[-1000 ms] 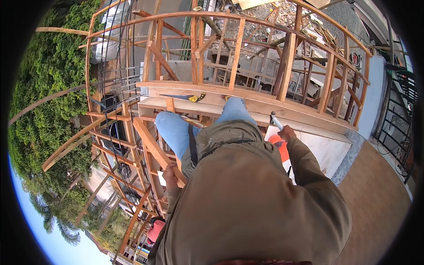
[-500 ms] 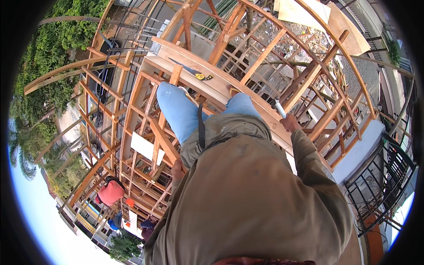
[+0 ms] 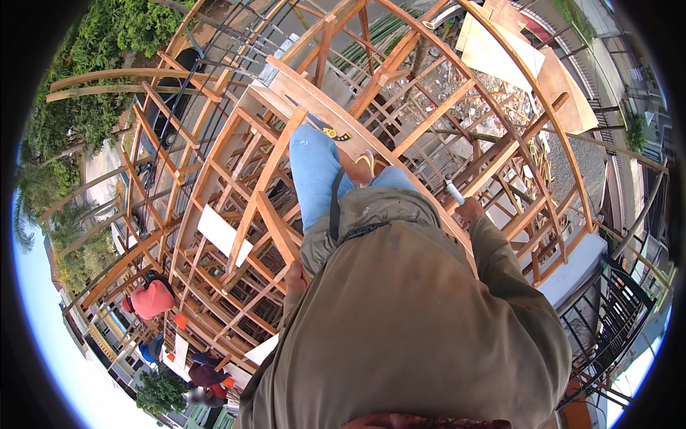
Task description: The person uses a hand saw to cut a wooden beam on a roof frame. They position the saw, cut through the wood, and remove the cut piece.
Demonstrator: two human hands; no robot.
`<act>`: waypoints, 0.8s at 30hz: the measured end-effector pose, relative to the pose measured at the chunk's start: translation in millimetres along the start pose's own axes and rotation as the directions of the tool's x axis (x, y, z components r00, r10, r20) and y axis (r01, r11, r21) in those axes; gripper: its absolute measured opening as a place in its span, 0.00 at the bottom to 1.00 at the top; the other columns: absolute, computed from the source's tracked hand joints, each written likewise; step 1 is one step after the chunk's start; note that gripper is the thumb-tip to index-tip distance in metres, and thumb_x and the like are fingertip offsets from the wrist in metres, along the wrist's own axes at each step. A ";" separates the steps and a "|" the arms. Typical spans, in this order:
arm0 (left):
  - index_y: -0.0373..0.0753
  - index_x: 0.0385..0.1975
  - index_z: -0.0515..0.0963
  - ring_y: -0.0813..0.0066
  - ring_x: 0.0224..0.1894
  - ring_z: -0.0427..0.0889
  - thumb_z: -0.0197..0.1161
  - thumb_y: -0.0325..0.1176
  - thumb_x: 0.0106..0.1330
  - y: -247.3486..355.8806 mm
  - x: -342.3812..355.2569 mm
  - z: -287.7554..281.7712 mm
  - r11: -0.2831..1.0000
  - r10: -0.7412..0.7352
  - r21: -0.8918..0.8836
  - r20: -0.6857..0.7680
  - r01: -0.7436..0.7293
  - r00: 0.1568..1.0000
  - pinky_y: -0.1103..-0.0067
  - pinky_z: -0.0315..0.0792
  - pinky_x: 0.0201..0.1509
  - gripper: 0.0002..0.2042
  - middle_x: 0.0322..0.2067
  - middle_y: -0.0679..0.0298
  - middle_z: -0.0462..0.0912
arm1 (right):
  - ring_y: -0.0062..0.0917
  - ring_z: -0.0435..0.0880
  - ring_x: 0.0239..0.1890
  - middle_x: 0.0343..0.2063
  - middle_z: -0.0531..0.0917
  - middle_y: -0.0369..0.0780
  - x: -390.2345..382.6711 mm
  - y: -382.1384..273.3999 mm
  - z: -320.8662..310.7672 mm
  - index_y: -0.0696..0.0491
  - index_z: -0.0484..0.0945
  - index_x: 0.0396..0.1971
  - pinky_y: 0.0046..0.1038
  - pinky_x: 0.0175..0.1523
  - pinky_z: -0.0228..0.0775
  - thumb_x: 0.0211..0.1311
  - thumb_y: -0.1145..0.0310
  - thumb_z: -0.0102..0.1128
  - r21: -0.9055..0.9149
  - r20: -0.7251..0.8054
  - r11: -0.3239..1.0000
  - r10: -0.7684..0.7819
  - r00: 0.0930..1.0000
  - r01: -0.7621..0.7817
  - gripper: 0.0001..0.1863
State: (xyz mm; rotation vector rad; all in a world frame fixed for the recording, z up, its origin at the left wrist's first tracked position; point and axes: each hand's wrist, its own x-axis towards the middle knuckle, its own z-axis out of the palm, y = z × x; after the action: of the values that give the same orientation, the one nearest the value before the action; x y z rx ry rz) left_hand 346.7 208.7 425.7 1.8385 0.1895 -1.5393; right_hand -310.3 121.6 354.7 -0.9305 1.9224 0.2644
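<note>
My right hand (image 3: 470, 209) is closed around a white cylindrical tool (image 3: 454, 191) with a darker tip; its exact kind is unclear. It is held beside the long wooden board (image 3: 400, 168) under my feet. On my left side, my left hand (image 3: 295, 277) grips the lower end of a slanting wooden beam (image 3: 277, 227), with most fingers hidden. A handsaw with a yellow and black handle (image 3: 336, 134) lies on the board by my knee, its blade partly covered by my leg. My sandalled foot (image 3: 366, 164) stands on the board.
Timber framing (image 3: 236, 179) with open gaps surrounds me. Curved wooden ribs (image 3: 493, 86) arch at the right, above rubble-strewn ground. Plywood sheets (image 3: 500, 53) lie at the far right. A person in a red top (image 3: 151, 299) and others are at lower left. A black metal railing (image 3: 607, 322) stands right.
My view has shifted and my left leg has moved right, uncovering more of my sandalled foot and hiding more of the saw. Both hands keep their holds.
</note>
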 end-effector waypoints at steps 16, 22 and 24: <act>0.32 0.46 0.79 0.72 0.38 0.81 0.58 0.36 0.70 -31.0 34.8 37.5 0.959 -0.018 0.282 0.039 0.006 0.999 0.76 0.73 0.41 0.14 0.35 0.62 0.82 | 0.34 0.89 0.28 0.30 0.88 0.46 -42.9 -62.2 -60.7 0.58 0.85 0.45 0.37 0.31 0.81 0.55 0.60 0.68 -0.260 -0.002 0.966 -0.010 1.000 0.009 0.21; 0.34 0.47 0.78 0.73 0.34 0.79 0.58 0.37 0.70 -13.2 65.8 9.7 0.628 0.099 0.722 0.294 -0.289 0.951 0.77 0.71 0.38 0.14 0.31 0.62 0.80 | 0.31 0.86 0.21 0.24 0.85 0.45 -35.8 -79.4 -70.0 0.60 0.84 0.44 0.35 0.26 0.79 0.56 0.61 0.68 -0.143 -0.046 0.989 0.017 0.999 -0.024 0.20; 0.35 0.47 0.78 0.74 0.33 0.78 0.58 0.37 0.70 -2.0 80.8 -6.9 0.360 0.163 0.799 0.455 -0.482 0.875 0.77 0.70 0.37 0.14 0.30 0.62 0.79 | 0.29 0.83 0.18 0.21 0.83 0.44 -38.5 -110.0 -77.9 0.62 0.83 0.42 0.34 0.22 0.76 0.58 0.61 0.68 0.017 0.025 0.997 0.074 0.997 -0.075 0.19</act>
State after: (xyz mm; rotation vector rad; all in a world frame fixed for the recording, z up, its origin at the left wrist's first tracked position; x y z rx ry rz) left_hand 373.4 188.0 351.9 2.1194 -1.3830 -1.7077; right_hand -274.9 23.7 448.6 -0.8409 1.9361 0.3004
